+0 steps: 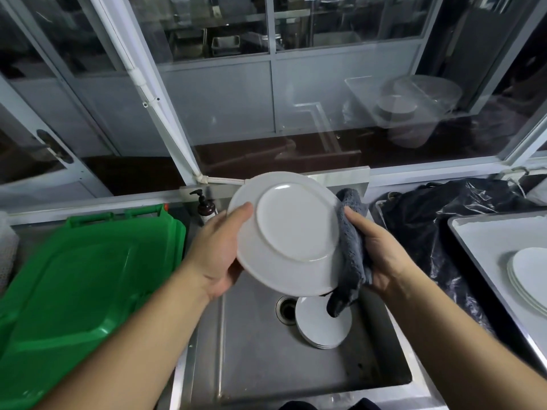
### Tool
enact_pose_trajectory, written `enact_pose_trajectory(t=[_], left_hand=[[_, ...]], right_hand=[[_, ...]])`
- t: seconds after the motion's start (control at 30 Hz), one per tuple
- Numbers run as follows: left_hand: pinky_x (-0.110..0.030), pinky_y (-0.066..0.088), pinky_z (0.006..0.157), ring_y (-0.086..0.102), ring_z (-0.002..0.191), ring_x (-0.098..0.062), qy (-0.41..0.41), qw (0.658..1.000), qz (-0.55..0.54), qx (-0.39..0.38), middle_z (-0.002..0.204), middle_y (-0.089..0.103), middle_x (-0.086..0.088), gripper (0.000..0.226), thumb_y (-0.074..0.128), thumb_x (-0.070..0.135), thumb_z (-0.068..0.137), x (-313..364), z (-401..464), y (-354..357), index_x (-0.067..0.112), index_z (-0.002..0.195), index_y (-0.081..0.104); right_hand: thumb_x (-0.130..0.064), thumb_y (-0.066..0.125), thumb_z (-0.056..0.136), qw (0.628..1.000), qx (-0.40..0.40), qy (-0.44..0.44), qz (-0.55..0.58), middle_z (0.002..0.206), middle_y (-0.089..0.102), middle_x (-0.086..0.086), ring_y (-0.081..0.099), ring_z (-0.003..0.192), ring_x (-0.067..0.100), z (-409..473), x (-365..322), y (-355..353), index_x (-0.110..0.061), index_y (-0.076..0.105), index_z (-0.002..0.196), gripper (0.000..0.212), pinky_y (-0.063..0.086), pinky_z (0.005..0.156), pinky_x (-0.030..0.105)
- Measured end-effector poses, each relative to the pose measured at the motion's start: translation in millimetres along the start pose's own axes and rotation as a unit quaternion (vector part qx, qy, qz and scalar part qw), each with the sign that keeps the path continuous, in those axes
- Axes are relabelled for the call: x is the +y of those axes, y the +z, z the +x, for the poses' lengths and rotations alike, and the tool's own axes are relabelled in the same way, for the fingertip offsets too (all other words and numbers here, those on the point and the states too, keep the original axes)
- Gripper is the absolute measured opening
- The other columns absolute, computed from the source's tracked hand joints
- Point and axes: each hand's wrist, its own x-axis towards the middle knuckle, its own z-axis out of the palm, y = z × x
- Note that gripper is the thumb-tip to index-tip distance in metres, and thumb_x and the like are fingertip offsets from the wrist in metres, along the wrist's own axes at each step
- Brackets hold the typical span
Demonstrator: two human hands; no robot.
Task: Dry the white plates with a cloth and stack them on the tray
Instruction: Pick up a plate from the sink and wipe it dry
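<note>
My left hand [220, 250] grips a white plate [288, 232] by its left rim, thumb on the underside, which faces me. The plate is tilted above the steel sink [254, 365]. My right hand [381, 255] holds a grey cloth [353, 253] against the plate's right edge; the cloth's end hangs down toward the sink. A short stack of white plates [321, 327] lies in the sink beside the drain [286, 309]. At the right, a pale tray [488, 241] carries another small stack of white plates [529, 276].
A green plastic crate lid [83, 285] lies left of the sink. A brown pump bottle [205, 205] stands behind it. A black plastic bag [438, 220] sits between sink and tray. Glass partitions [225, 93] rise behind the counter.
</note>
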Motion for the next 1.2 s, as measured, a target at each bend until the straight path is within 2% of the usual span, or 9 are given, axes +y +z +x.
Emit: enact_pose_trajectory(t=[0.1, 0.3, 0.47, 0.53, 0.73, 0.87, 1.03, 1.13, 1.2], left_hand=[[-0.039, 0.065, 0.079, 0.079, 0.099, -0.025, 0.042, 0.998, -0.024, 0.037, 0.107, 0.082, -0.006, 0.017, 0.064, 0.029, 0.103, -11, -4, 12, 0.027, 0.106, 0.08], [-0.034, 0.062, 0.088, 0.077, 0.104, -0.011, 0.078, 0.986, -0.127, 0.077, 0.109, 0.081, 0.012, 0.036, 0.056, 0.03, 0.108, -48, -18, 48, 0.052, 0.093, 0.081], [-0.032, 0.064, 0.075, 0.078, 0.101, -0.017, 0.065, 0.985, -0.157, 0.038, 0.113, 0.081, -0.002, 0.019, 0.077, 0.018, 0.093, -54, -23, 40, 0.034, 0.098, 0.085], [-0.034, 0.065, 0.078, 0.078, 0.102, -0.021, 0.057, 0.988, -0.141, 0.014, 0.114, 0.081, -0.008, 0.026, 0.078, 0.013, 0.08, -45, -19, 27, 0.03, 0.099, 0.086], [-0.043, 0.058, 0.09, 0.077, 0.108, -0.031, 0.001, 0.998, -0.022, -0.066, 0.119, 0.079, -0.012, 0.04, 0.063, 0.052, 0.082, -1, -11, -5, 0.033, 0.111, 0.083], [-0.043, 0.066, 0.076, 0.078, 0.101, -0.035, 0.013, 0.999, 0.0, -0.033, 0.115, 0.08, -0.015, 0.051, 0.069, 0.05, 0.078, 3, -13, -5, 0.024, 0.121, 0.076], [-0.043, 0.06, 0.094, 0.075, 0.113, -0.023, 0.066, 0.995, -0.063, 0.048, 0.119, 0.08, 0.0, 0.023, 0.063, 0.043, 0.102, -26, -18, 16, 0.033, 0.119, 0.075], [-0.049, 0.055, 0.105, 0.074, 0.116, -0.02, 0.078, 0.988, -0.082, 0.108, 0.115, 0.08, 0.011, 0.018, 0.066, 0.062, 0.088, -48, -25, 40, 0.055, 0.1, 0.078], [-0.054, 0.054, 0.108, 0.074, 0.116, -0.022, 0.077, 0.985, -0.089, 0.127, 0.114, 0.081, 0.008, 0.027, 0.067, 0.072, 0.076, -62, -31, 55, 0.057, 0.096, 0.077]], right_hand=[[-0.036, 0.07, 0.1, 0.998, 0.034, -0.015, 0.049, 0.129, 0.075, 0.019, 0.074, 0.116, 0.036, 2, 6, 10, -0.006, 0.071, 0.135, 0.047, 0.06, 0.101, 0.056], [-0.046, 0.07, 0.099, 0.99, 0.056, -0.026, 0.124, 0.127, 0.077, 0.012, 0.075, 0.116, 0.032, -3, 36, 27, -0.013, 0.071, 0.135, 0.049, 0.057, 0.104, 0.052], [-0.043, 0.067, 0.101, 0.991, 0.045, -0.033, 0.125, 0.123, 0.079, 0.013, 0.079, 0.107, 0.029, -4, 34, 16, -0.011, 0.078, 0.126, 0.042, 0.066, 0.085, 0.046], [-0.041, 0.067, 0.101, 0.995, 0.032, -0.031, 0.086, 0.126, 0.078, 0.014, 0.077, 0.111, 0.03, -3, 24, 9, -0.011, 0.079, 0.126, 0.041, 0.064, 0.093, 0.05], [-0.035, 0.075, 0.087, 0.999, -0.017, 0.006, -0.029, 0.106, 0.081, 0.018, 0.081, 0.088, 0.03, -3, -8, -1, -0.004, 0.085, 0.106, 0.037, 0.067, 0.073, 0.043], [-0.033, 0.08, 0.085, 1.0, -0.003, -0.004, -0.018, 0.108, 0.081, 0.019, 0.081, 0.086, 0.031, -1, -10, 9, -0.001, 0.082, 0.113, 0.042, 0.067, 0.071, 0.042], [-0.04, 0.074, 0.098, 0.997, 0.055, -0.042, 0.038, 0.12, 0.079, 0.016, 0.079, 0.105, 0.034, -3, 8, 19, -0.012, 0.077, 0.125, 0.039, 0.066, 0.086, 0.052], [-0.045, 0.071, 0.099, 0.993, 0.066, -0.04, 0.087, 0.121, 0.08, 0.013, 0.079, 0.106, 0.031, -6, 28, 28, -0.013, 0.075, 0.127, 0.043, 0.066, 0.081, 0.047], [-0.048, 0.071, 0.097, 0.993, 0.059, -0.023, 0.104, 0.125, 0.078, 0.014, 0.077, 0.113, 0.032, -8, 41, 33, -0.011, 0.073, 0.131, 0.05, 0.061, 0.098, 0.048]])
